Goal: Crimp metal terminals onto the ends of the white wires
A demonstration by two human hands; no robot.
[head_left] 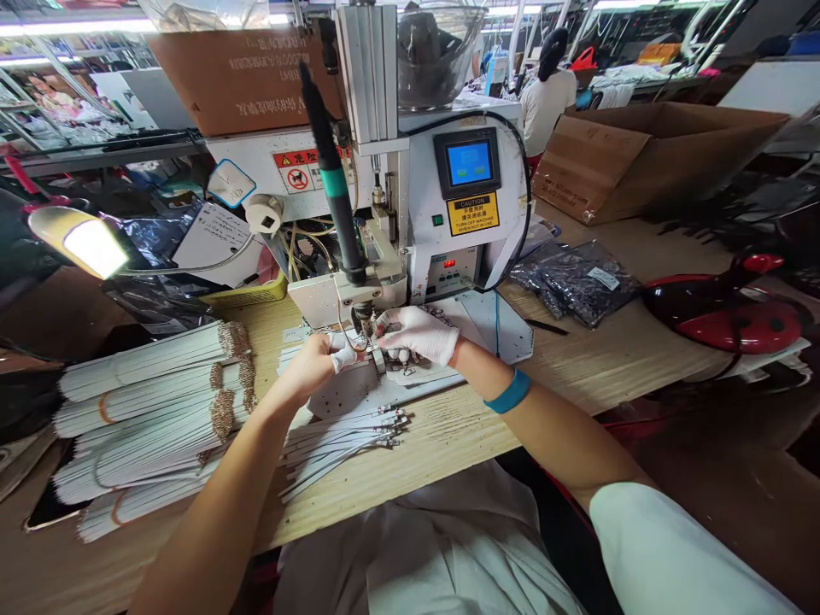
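My left hand (pixel 317 363), with white covers on its fingertips, is pinched on the end of a white cable at the machine's working head (pixel 365 320). My right hand (pixel 419 333) wears a white glove and is curled around a small part right beside that head; what it holds is hidden. The two hands almost touch. A loose fan of white cables with metal ends (pixel 346 431) lies on the table just in front of them. Bundles of white cables with bare copper ends (pixel 147 410) are stacked to the left.
The white bench machine (pixel 448 213) has a blue screen and a yellow caution label. A lit desk lamp (pixel 86 243) is at left. Dark plastic bags (pixel 576 282), a cardboard box (pixel 647 154) and a red object (pixel 723 312) sit at right. Another person (pixel 547 90) works behind.
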